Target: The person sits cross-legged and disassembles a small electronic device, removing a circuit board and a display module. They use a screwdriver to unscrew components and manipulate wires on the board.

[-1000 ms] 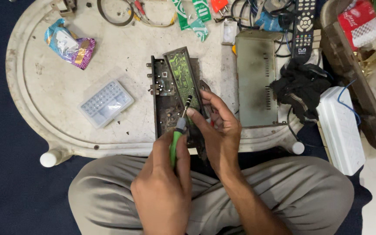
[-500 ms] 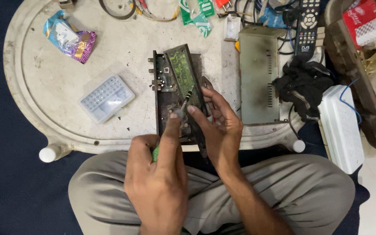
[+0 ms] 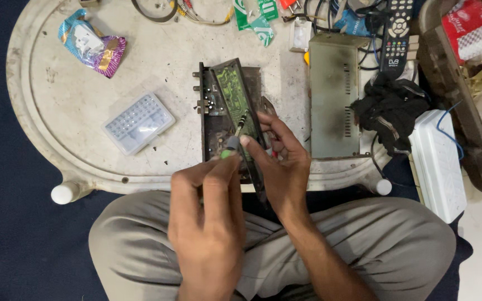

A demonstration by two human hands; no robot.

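A dark metal chassis (image 3: 212, 131) with a green circuit board (image 3: 231, 92) tilted up in it lies on the white oval tray table (image 3: 51, 117), just beyond my knees. My left hand (image 3: 207, 223) is wrapped around a green-handled screwdriver (image 3: 233, 142), whose tip rests on the board's near part. My right hand (image 3: 281, 161) grips the chassis's right edge, its fingertips touching the screwdriver's collar. The near end of the chassis is hidden behind both hands.
A clear plastic bit case (image 3: 138, 122) sits left of the chassis, a grey metal cover (image 3: 333, 95) to its right. Farther right are a black cloth (image 3: 389, 108), a remote (image 3: 397, 33) and a white box (image 3: 439, 161). A snack wrapper (image 3: 90, 47) and cables lie at the back.
My left hand has slid up the screwdriver, so less of the green handle shows. The tip stays on the board, and my right hand keeps its hold on the chassis.
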